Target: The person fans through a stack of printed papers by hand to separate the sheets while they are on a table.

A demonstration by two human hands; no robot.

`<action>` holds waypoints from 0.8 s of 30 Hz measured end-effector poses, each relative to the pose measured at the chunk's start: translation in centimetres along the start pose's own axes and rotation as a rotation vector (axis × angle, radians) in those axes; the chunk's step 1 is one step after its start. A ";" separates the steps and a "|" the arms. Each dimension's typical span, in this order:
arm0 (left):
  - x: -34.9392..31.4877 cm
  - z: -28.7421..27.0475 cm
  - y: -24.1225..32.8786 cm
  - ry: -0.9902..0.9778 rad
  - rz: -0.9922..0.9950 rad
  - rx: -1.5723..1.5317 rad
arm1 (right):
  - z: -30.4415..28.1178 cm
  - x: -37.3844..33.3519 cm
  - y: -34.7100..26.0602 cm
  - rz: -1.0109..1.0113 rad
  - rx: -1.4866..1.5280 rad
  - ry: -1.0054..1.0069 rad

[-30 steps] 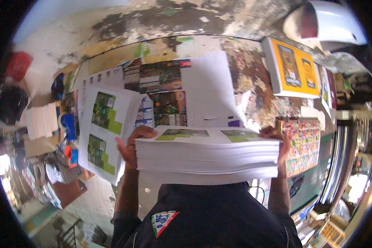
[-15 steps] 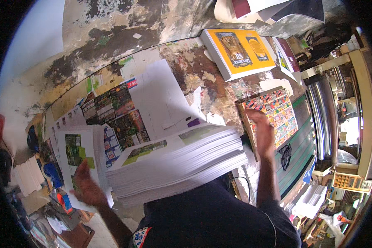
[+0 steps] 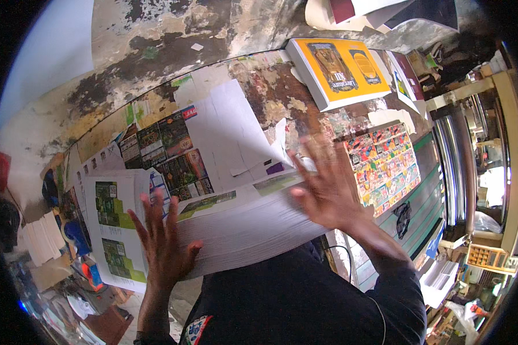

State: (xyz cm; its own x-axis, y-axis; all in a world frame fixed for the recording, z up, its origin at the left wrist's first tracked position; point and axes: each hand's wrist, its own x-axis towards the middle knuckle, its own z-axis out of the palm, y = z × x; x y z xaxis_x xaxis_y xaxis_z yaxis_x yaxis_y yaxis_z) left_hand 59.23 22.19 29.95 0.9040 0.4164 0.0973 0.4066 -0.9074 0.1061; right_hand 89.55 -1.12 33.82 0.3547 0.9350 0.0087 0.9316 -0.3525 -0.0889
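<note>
A thick stack of white printed sheets point(image 3: 250, 230), with green pictures on its top, stands in front of my body. My left hand point(image 3: 166, 241) is open, fingers spread, at the stack's left end. At the right end is my right hand point(image 3: 331, 195), open with its fingers apart and slightly smeared by motion. Both hands overlap the stack's ends in view; whether the palms press on it I cannot tell. Beside my left hand lies a second pile of sheets point(image 3: 133, 241) printed with green pictures.
Loose white paper point(image 3: 221, 126) and dark printed sheets point(image 3: 170, 135) lie behind the stack. A yellow-topped pile point(image 3: 342, 83) sits at the back right. Nearer are a colourful sheet pile point(image 3: 385, 167) and a black crumpled scrap point(image 3: 403, 217) on green slats. A stained wall point(image 3: 224, 29) rises behind.
Both hands have come inward from beside the stack to its two ends. The right hand has moved left, the left hand right and toward the stack, fingers now spread.
</note>
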 end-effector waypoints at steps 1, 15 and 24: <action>-0.3 0.1 -0.8 -0.002 0.007 0.000 | 1.5 0.0 0.0 0.030 0.039 0.030; -0.6 9.7 -9.4 0.167 -0.095 -1.710 | 9.6 4.2 6.6 0.443 1.934 -0.086; 9.1 7.5 -6.6 0.165 -0.479 -1.685 | 10.0 14.1 5.2 0.367 1.545 0.022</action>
State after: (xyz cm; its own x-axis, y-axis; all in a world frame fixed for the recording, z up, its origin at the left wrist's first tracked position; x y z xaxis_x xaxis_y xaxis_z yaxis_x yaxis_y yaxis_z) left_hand 65.78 31.52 22.70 0.6913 0.7030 -0.1671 -0.0552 0.2820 0.9578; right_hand 98.62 10.65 23.56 0.5458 0.8064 -0.2274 -0.1710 -0.1585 -0.9724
